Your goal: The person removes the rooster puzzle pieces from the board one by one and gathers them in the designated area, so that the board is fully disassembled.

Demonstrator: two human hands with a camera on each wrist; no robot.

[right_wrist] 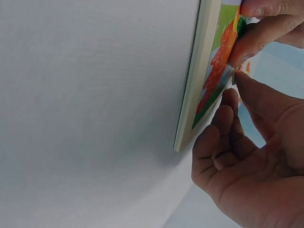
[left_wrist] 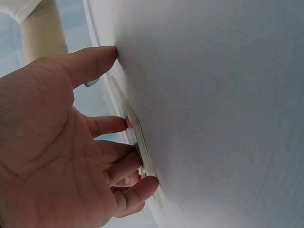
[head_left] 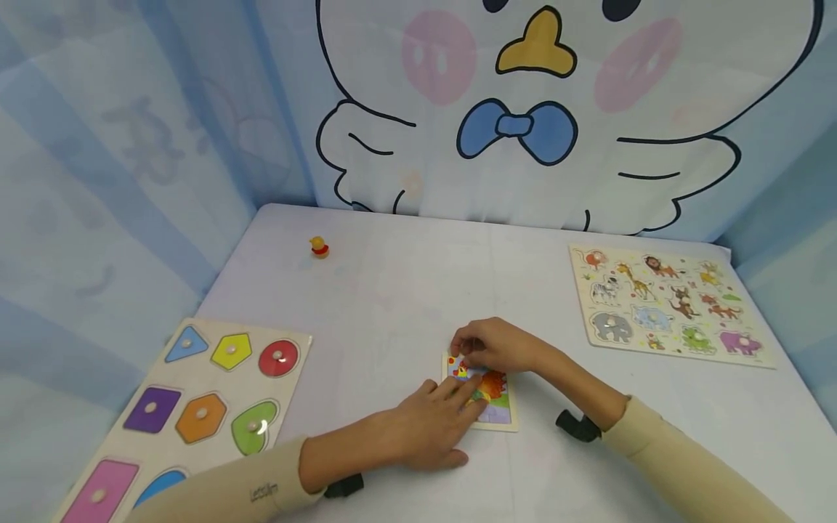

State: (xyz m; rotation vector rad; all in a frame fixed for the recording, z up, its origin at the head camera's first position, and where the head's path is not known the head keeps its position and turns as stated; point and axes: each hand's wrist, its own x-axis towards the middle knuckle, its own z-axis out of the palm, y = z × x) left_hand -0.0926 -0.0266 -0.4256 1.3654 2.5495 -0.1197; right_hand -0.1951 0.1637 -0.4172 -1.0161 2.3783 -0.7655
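A small picture puzzle [head_left: 495,414] with a pale wooden frame lies on the white table, partly covered by both hands. My left hand [head_left: 431,425] rests with its extended fingers on the puzzle's left and middle part, the thumb touching the table. At the puzzle's top edge, my right hand [head_left: 498,345] pinches a small puzzle piece [right_wrist: 233,78] between thumb and forefinger; most of the piece is hidden. In the right wrist view, a red and orange picture [right_wrist: 219,71] shows inside the frame, next to the left fingertips.
A shape knob board [head_left: 219,392] lies at the left, partly under the left sleeve. An animal puzzle board [head_left: 670,305] is at the back right. A small toy duck [head_left: 319,248] stands at the back left. Printed curtains [head_left: 275,145] border the table [head_left: 405,290].
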